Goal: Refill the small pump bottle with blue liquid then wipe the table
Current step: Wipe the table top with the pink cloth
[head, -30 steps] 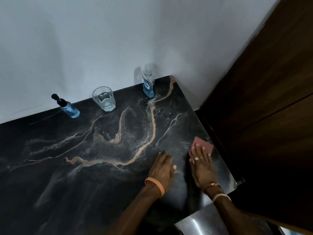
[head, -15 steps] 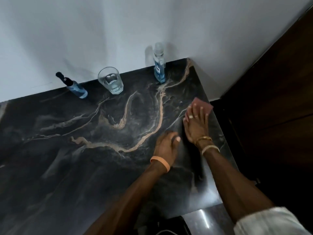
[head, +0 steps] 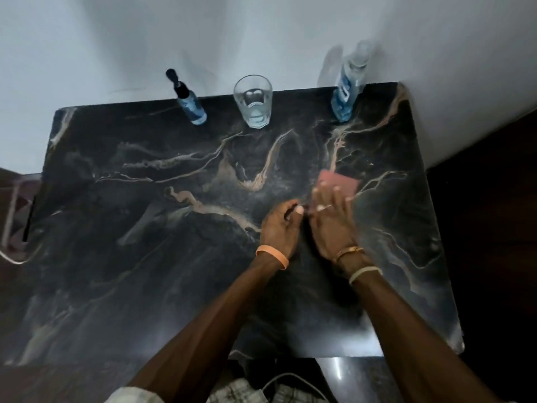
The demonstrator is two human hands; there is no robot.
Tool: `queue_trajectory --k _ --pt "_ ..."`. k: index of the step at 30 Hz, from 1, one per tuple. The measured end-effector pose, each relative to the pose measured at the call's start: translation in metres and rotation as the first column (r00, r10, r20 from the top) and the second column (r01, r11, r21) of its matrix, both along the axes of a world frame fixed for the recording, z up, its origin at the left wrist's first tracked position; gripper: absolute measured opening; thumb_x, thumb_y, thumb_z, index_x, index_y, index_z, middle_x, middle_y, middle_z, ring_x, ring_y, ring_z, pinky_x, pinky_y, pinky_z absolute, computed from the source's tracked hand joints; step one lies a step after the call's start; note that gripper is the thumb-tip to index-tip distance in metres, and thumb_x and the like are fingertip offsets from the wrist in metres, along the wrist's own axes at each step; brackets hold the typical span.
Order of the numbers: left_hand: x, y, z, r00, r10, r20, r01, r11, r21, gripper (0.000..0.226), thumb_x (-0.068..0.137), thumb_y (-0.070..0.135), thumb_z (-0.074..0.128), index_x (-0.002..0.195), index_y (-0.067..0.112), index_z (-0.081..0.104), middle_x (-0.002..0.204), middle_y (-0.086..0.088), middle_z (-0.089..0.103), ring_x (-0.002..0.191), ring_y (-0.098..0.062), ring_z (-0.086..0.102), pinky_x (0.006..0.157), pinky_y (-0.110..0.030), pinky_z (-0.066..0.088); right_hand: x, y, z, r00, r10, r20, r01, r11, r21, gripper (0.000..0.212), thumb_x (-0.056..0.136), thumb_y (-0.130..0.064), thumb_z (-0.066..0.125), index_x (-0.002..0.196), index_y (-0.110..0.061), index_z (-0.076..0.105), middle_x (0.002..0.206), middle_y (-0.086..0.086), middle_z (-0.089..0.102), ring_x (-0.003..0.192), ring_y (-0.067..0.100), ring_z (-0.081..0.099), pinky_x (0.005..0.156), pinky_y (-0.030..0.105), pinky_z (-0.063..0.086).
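A reddish cloth (head: pixel 341 181) lies flat on the dark marble table (head: pixel 145 228), right of the middle. My right hand (head: pixel 331 219) presses on it with straight fingers, covering its near part. My left hand (head: pixel 280 228) rests on the table just left of the right hand, fingers loosely curled, holding nothing. A small pump bottle (head: pixel 189 101) with a black pump and blue liquid stands at the back edge. A taller clear bottle (head: pixel 347 88) with blue liquid in its lower part stands at the back right corner.
A drinking glass (head: pixel 253 101) stands between the two bottles by the white wall (head: pixel 261 33). A dark wooden panel (head: pixel 494 199) runs along the table's right side. A cable (head: pixel 279 379) hangs below the near edge.
My right hand has slid the cloth from the right edge toward the middle of the table. The left hand stayed beside it. The view has shifted left and now takes in the whole table.
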State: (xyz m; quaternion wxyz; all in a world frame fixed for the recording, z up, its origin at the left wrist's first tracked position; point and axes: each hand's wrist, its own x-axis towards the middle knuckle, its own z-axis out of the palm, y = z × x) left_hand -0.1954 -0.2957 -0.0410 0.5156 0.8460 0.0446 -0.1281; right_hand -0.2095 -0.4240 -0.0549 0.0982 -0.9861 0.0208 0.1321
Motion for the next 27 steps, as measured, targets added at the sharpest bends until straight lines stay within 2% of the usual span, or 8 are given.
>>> queue_trajectory --k 4,7,11,16,18,21,23,27 --pt "-0.005 0.061 -0.008 0.989 0.146 0.029 -0.148 0.985 0.089 0.025 0.097 0.021 0.058 0.116 0.009 0.068 0.116 -0.009 0.068 0.109 -0.022 0.061 0.099 -0.036 0.046 -0.078 0.071 -0.007 0.851 0.525 0.01 -0.525 0.851 0.03 0.053 0.099 -0.033 0.04 0.147 -0.012 0.047 0.156 0.013 0.038 0.148 0.038 0.024 0.118 0.058 0.023" --pt "-0.006 0.107 -0.012 0.987 0.155 0.034 -0.159 0.977 0.14 0.023 0.094 0.021 0.06 0.113 0.013 0.07 0.114 -0.005 0.07 0.107 -0.018 0.063 0.098 -0.032 0.047 -0.051 0.076 -0.014 0.912 0.397 0.103 -0.397 0.918 -0.021 0.056 0.097 -0.023 0.053 0.151 -0.01 0.04 0.16 0.014 0.029 0.15 0.036 0.021 0.118 0.055 0.019" --pt "0.001 0.151 -0.009 0.967 0.248 0.061 -0.254 0.96 0.121 0.019 0.092 0.02 0.062 0.107 0.014 0.072 0.107 -0.003 0.071 0.1 -0.015 0.064 0.093 -0.034 0.051 0.013 0.146 -0.009 0.999 0.046 0.02 -0.047 0.998 0.042 0.061 0.104 -0.032 0.033 0.159 -0.013 0.012 0.166 0.012 0.0 0.153 0.037 -0.001 0.122 0.055 -0.001" --pt "0.006 0.22 -0.007 0.976 0.2 0.081 -0.213 0.953 0.217 0.023 0.092 0.018 0.062 0.112 0.011 0.071 0.112 -0.007 0.07 0.107 -0.022 0.062 0.098 -0.043 0.047 -0.064 0.204 -0.006 0.712 0.702 -0.027 -0.7 0.712 0.065 0.054 0.103 -0.037 0.037 0.153 -0.017 0.034 0.162 0.007 0.027 0.152 0.032 0.015 0.122 0.054 0.015" --pt "0.005 0.25 -0.008 0.987 0.129 0.101 -0.151 0.953 0.264 0.022 0.091 0.017 0.063 0.111 0.009 0.071 0.112 -0.008 0.07 0.107 -0.023 0.062 0.098 -0.042 0.046 -0.057 0.203 -0.011 0.775 0.63 0.042 -0.63 0.776 -0.004 0.054 0.102 -0.033 0.044 0.153 -0.016 0.036 0.161 0.01 0.028 0.151 0.031 0.021 0.122 0.051 0.019" --pt "0.009 0.286 -0.009 0.993 0.064 0.097 -0.093 0.936 0.339 0.025 0.092 0.021 0.062 0.114 0.011 0.069 0.116 -0.006 0.068 0.109 -0.021 0.06 0.1 -0.042 0.045 0.0 0.241 -0.01 0.984 0.163 0.075 -0.166 0.985 0.039 0.057 0.106 -0.031 0.035 0.158 -0.013 0.02 0.165 0.018 0.007 0.153 0.034 0.007 0.123 0.051 0.005" --pt "0.01 0.307 -0.008 0.991 0.101 0.092 -0.127 0.929 0.348 0.024 0.092 0.021 0.061 0.114 0.012 0.069 0.117 -0.006 0.068 0.11 -0.022 0.059 0.101 -0.044 0.043 0.026 0.29 -0.011 1.0 0.021 0.006 -0.021 0.998 0.058 0.06 0.106 -0.035 0.029 0.159 -0.014 0.01 0.165 0.018 -0.003 0.153 0.037 -0.004 0.122 0.054 -0.003" --pt "0.01 0.345 -0.004 0.976 0.204 0.076 -0.218 0.926 0.31 0.023 0.093 0.016 0.059 0.113 0.009 0.069 0.115 -0.01 0.068 0.111 -0.025 0.059 0.101 -0.046 0.042 -0.031 0.341 -0.011 0.778 0.629 0.0 -0.627 0.776 0.063 0.058 0.102 -0.038 0.038 0.155 -0.016 0.031 0.164 0.011 0.021 0.153 0.03 0.003 0.124 0.05 0.001"
